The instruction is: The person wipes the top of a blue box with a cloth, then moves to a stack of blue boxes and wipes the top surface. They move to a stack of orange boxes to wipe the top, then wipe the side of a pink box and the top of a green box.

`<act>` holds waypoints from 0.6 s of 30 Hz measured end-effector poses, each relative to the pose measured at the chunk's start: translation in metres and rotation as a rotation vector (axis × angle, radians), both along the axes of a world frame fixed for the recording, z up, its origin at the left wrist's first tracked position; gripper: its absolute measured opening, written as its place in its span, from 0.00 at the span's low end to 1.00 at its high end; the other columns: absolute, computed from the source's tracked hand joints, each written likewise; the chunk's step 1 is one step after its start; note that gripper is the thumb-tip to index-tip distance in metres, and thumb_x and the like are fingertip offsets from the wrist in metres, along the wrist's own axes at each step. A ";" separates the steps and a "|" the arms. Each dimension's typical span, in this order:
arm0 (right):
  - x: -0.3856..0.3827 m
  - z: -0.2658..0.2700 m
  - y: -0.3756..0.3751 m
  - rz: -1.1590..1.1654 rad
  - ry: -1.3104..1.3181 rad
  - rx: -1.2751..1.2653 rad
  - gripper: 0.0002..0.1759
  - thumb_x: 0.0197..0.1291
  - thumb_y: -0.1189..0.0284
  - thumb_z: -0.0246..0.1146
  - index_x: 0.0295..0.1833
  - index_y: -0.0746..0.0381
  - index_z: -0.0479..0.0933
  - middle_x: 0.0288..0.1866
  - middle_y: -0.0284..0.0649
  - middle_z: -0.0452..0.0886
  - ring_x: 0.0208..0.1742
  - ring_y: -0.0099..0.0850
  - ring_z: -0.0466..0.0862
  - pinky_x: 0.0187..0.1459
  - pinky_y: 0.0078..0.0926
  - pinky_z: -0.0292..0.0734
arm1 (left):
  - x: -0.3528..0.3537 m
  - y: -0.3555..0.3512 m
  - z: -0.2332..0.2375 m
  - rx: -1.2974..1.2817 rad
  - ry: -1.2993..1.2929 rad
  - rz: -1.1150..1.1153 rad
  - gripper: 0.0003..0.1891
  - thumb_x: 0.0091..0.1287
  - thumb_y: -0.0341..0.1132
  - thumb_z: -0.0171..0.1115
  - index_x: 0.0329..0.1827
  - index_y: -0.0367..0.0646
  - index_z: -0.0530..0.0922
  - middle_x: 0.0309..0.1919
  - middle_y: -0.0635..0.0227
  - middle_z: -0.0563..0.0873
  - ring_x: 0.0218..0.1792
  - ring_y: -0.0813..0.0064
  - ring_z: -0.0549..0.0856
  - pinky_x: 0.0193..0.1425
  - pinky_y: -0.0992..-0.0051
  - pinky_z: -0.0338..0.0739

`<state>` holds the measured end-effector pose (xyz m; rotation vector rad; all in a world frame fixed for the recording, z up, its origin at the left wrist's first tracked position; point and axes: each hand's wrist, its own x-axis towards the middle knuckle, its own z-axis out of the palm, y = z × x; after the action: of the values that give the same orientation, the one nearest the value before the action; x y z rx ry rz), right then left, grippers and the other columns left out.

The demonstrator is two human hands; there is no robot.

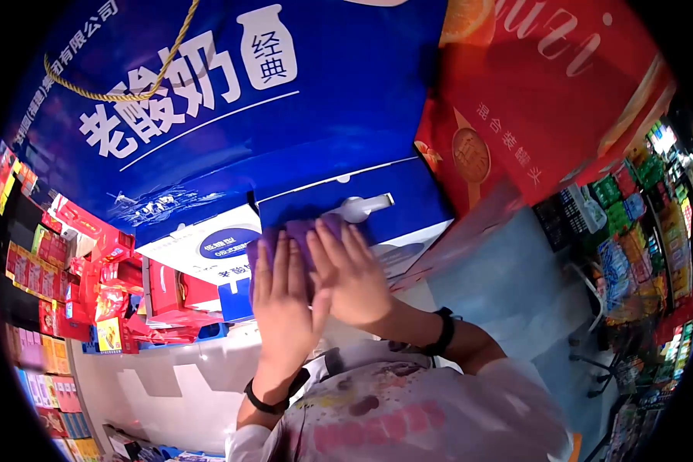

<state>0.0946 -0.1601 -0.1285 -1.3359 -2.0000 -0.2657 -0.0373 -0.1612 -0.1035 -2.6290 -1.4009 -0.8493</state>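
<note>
My left hand (pixel 286 296) lies with straight fingers on a bunched purple cloth (pixel 306 258). Beside it, my right hand (pixel 352 283) presses on the same cloth, its fingers also stretched out flat. Under the cloth is the top edge of a blue and white carton (pixel 300 206), which has a pale plastic handle (pixel 362 205) just ahead of my right fingertips. Part of the cloth is hidden beneath both palms.
A large blue carton (pixel 362 85) with a gold rope handle (pixel 108 97) stands ahead. Right of it is a red carton (pixel 531 100). Shelves of red packages (pixel 42 269) line the left. Racks of bagged goods (pixel 631 269) stand right, above the grey floor (pixel 489 300).
</note>
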 end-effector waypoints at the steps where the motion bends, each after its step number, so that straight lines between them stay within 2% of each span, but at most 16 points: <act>1: -0.007 0.001 0.001 0.016 0.007 0.007 0.29 0.52 0.67 0.57 0.57 0.75 0.66 0.59 0.58 0.67 0.60 0.56 0.67 0.62 0.48 0.60 | -0.005 -0.001 -0.004 0.000 -0.033 0.017 0.33 0.62 0.49 0.49 0.57 0.24 0.66 0.59 0.41 0.68 0.63 0.39 0.61 0.65 0.55 0.58; 6: -0.006 -0.008 -0.001 0.081 0.060 0.015 0.28 0.54 0.68 0.55 0.58 0.73 0.66 0.62 0.56 0.65 0.63 0.53 0.65 0.65 0.46 0.54 | 0.001 -0.004 -0.017 0.085 -0.134 0.047 0.35 0.62 0.52 0.46 0.56 0.23 0.67 0.58 0.39 0.68 0.63 0.36 0.61 0.65 0.53 0.57; 9: 0.028 -0.014 -0.009 -0.002 0.007 0.017 0.28 0.54 0.67 0.57 0.59 0.70 0.66 0.63 0.51 0.65 0.64 0.51 0.65 0.65 0.46 0.53 | 0.028 -0.004 -0.021 0.119 -0.069 -0.031 0.36 0.60 0.54 0.49 0.56 0.23 0.68 0.58 0.42 0.69 0.63 0.37 0.61 0.63 0.53 0.60; 12: 0.071 -0.002 -0.021 -0.086 0.028 0.012 0.24 0.53 0.71 0.58 0.56 0.69 0.70 0.61 0.50 0.68 0.63 0.51 0.67 0.60 0.51 0.61 | 0.064 -0.003 -0.027 0.150 0.009 -0.110 0.37 0.56 0.53 0.55 0.56 0.25 0.68 0.59 0.45 0.68 0.63 0.39 0.62 0.62 0.54 0.62; 13: 0.084 -0.006 -0.022 -0.129 0.019 0.087 0.24 0.52 0.72 0.59 0.56 0.69 0.70 0.61 0.50 0.68 0.62 0.52 0.67 0.59 0.52 0.62 | 0.078 -0.003 -0.024 0.093 -0.026 -0.150 0.39 0.56 0.55 0.54 0.58 0.25 0.66 0.61 0.44 0.66 0.65 0.40 0.59 0.65 0.55 0.57; 15: 0.101 -0.015 -0.028 -0.220 0.029 0.091 0.23 0.55 0.72 0.55 0.57 0.69 0.69 0.63 0.52 0.66 0.62 0.54 0.66 0.59 0.52 0.61 | 0.099 -0.004 -0.024 0.060 -0.118 -0.242 0.38 0.51 0.50 0.59 0.59 0.28 0.65 0.61 0.47 0.67 0.63 0.40 0.61 0.64 0.54 0.58; 18: 0.118 -0.040 -0.032 -0.183 0.113 0.163 0.29 0.57 0.71 0.51 0.65 0.69 0.59 0.66 0.58 0.59 0.61 0.58 0.65 0.58 0.53 0.60 | 0.119 -0.002 -0.038 0.063 -0.125 -0.336 0.38 0.51 0.49 0.59 0.61 0.30 0.64 0.63 0.49 0.65 0.63 0.40 0.62 0.62 0.54 0.61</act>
<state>0.2127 -0.1925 -0.1687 -1.3983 -1.7271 -0.4187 0.0814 -0.1631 -0.1413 -2.8503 -0.9452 -1.0867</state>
